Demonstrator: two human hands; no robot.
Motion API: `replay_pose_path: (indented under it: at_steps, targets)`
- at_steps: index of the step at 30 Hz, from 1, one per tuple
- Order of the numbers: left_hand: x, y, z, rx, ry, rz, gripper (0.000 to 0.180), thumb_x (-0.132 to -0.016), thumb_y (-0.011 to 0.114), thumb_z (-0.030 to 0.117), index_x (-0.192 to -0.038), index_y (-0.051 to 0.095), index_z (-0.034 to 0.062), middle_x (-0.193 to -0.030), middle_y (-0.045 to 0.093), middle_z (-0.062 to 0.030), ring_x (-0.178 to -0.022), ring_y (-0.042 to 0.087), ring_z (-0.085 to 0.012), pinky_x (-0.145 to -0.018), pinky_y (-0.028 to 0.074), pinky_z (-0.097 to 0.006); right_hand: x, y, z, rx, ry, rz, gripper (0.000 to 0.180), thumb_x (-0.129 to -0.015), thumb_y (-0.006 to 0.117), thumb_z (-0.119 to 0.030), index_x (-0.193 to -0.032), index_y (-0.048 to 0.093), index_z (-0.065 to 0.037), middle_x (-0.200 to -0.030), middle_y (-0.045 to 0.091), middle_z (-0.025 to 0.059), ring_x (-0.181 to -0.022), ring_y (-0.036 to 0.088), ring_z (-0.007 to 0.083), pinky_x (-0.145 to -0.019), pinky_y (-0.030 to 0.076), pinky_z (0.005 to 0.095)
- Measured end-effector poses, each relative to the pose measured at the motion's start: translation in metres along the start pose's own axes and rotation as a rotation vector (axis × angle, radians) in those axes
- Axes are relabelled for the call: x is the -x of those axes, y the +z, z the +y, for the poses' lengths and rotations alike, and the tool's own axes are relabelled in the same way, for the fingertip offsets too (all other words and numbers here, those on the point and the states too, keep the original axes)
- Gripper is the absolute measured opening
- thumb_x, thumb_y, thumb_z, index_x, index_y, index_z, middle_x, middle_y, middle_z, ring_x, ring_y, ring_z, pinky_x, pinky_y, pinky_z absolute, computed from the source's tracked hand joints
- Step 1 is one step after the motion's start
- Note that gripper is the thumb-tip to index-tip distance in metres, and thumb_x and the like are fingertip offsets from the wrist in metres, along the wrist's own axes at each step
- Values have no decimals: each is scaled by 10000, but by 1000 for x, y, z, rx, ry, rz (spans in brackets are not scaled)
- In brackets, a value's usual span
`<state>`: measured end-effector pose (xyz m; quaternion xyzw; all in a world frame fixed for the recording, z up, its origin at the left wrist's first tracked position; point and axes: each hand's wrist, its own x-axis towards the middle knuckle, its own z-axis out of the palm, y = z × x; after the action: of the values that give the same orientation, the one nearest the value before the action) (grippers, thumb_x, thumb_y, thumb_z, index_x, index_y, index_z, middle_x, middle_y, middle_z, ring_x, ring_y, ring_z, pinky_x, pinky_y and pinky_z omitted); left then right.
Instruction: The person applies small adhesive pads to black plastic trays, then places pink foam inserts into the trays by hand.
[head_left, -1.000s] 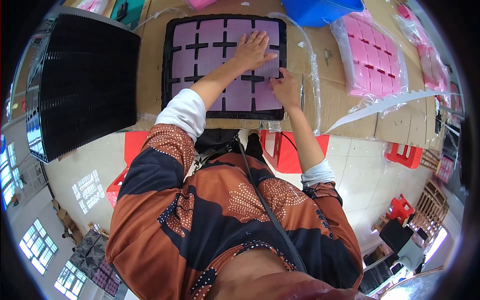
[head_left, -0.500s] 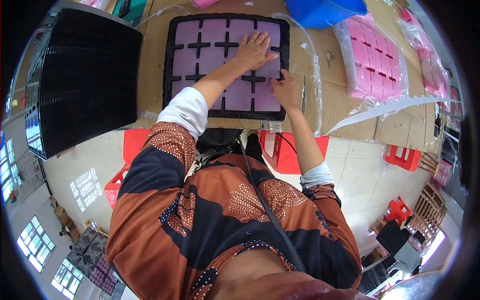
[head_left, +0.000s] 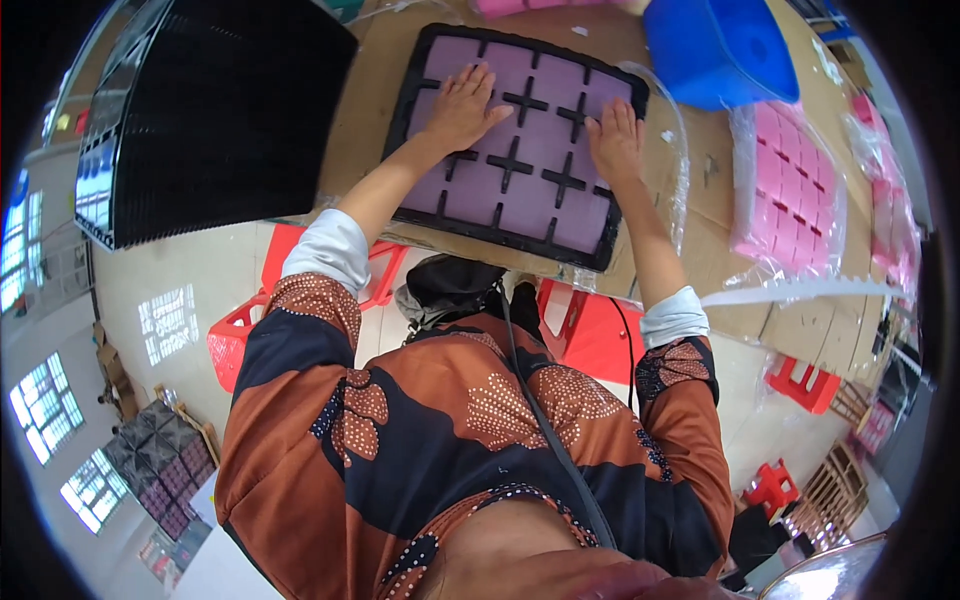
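A square black tray (head_left: 520,234) lies on the cardboard-covered table, holding a pinkish-purple foam sheet (head_left: 480,205) with black cross-shaped dividers standing up through it. My left hand (head_left: 462,108) rests flat on the sheet toward the tray's left side, its fingers stretched out and the thumb apart. On the right side of the sheet, close to the tray's edge, my right hand (head_left: 617,140) also lies flat with fingers extended. Neither hand grasps anything.
A tall stack of black trays (head_left: 230,120) stands at the left. Behind the tray to the right is a blue bin (head_left: 715,55). Pink foam pieces (head_left: 790,185) in clear plastic lie farther right, near a white toothed strip (head_left: 800,290). Red stools (head_left: 590,335) stand below the table edge.
My left hand has moved from the sheet's right part to its left side. My right hand has gone from the tray's right edge onto the sheet and flattened. The whole view has shifted and turned.
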<state>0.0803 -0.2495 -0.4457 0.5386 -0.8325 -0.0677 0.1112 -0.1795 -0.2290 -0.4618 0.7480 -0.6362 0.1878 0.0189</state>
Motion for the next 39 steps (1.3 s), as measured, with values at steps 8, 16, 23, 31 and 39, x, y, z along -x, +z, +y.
replay_pose_path:
  at_steps: [8,16,23,31,39]
  targets:
    - [7,-3,-38,-140,-169,-181,767,-844,247,602,-1343,223,21,-1414,189,-117,-1320,128,-234,-1070,105,-382,-10,17,-2,148,61,-209,547,-893,311,-432,-1232,419,-16,-1348,323,146,-1272,251,268,-1050,136,434]
    - [-34,-8,-48,-191,-141,-250,824,-815,234,652,-1346,215,22,-1421,165,-118,-1317,139,-232,-1067,126,-368,-39,17,4,237,112,-269,610,-895,247,-475,-1257,392,-6,-1353,320,145,-1273,251,261,-1050,140,433]
    - [-44,-8,-55,-210,-103,-171,856,-807,217,670,-1356,171,16,-1433,104,-118,-1322,117,-239,-1069,129,-354,-48,11,10,310,61,-266,603,-897,250,-469,-1258,392,-7,-1351,326,142,-1272,257,258,-1043,158,442]
    - [-29,-20,-50,-245,-99,-223,886,-785,216,698,-1351,193,18,-1428,131,-120,-1322,120,-237,-1071,114,-370,-33,0,10,290,32,-266,590,-899,259,-457,-1257,397,-9,-1350,327,141,-1274,258,253,-1044,167,425]
    - [-10,-37,-44,-268,-53,-293,913,-769,249,711,-1319,267,-18,-1402,202,-159,-1310,163,-254,-1063,123,-396,-9,-10,8,280,-43,-292,565,-900,279,-438,-1224,438,-3,-1324,366,146,-1257,287,261,-1037,195,414]
